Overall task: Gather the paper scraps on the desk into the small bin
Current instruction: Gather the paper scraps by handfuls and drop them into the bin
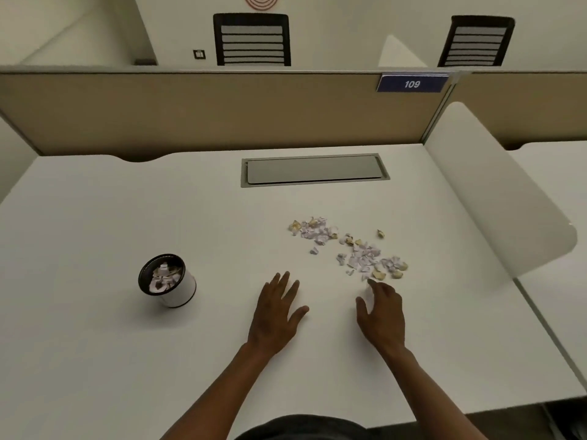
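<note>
Several small white, lilac and tan paper scraps (349, 246) lie scattered on the white desk (127, 360), right of centre. A small white bin with a black rim (185, 290) stands to the left, with scraps inside it. My left hand (276, 312) rests flat on the desk, fingers spread, holding nothing. My right hand (382, 309) hovers just below the nearest scraps, fingers curved and apart; a pale bit shows by its thumb, and whether it is held I cannot tell.
A grey cable hatch (314, 169) is set into the desk at the back. A tan partition (190, 112) with a blue "109" sign (412, 84) closes the rear. A white curved divider (495, 192) bounds the right side.
</note>
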`<state>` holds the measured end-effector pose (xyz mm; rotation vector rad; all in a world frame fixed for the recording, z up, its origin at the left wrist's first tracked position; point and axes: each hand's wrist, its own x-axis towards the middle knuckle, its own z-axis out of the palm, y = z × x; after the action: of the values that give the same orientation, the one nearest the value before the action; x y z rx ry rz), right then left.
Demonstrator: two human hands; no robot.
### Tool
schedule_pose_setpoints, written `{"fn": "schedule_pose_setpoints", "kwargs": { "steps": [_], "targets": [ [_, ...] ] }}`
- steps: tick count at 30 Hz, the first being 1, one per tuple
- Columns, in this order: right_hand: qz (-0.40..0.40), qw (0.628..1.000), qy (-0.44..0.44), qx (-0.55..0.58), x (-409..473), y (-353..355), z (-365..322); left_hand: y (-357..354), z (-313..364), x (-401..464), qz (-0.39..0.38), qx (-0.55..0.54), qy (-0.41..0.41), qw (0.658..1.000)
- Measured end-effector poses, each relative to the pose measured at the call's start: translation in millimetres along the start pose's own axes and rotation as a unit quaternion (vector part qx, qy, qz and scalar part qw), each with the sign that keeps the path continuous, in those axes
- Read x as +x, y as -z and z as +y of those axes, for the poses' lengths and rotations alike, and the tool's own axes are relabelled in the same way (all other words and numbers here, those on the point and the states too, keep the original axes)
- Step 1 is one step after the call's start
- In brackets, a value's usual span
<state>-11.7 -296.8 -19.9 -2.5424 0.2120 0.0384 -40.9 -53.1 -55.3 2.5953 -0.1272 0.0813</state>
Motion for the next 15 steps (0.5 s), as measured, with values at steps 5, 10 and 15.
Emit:
{"fn": "schedule_pose_setpoints", "kwargs": {
  "steps": [5, 10, 15],
  "targets": [
    [-0.05, 0.992, 0.042, -0.104, 1, -1, 2, -17, -11, -2, -0.043, 0.103, 0.016, 0.994],
    [-0.108, 0.982, 0.134, -0.079, -4, -5, -3, -21, -9, -2, -0.035, 0.119, 0.014, 0.992],
    [-0.039, 0.991, 0.095, -0.086, 48, 6, -13, -19, -8, -3, -0.043, 0.122, 0.021, 0.991]
  ]
}}
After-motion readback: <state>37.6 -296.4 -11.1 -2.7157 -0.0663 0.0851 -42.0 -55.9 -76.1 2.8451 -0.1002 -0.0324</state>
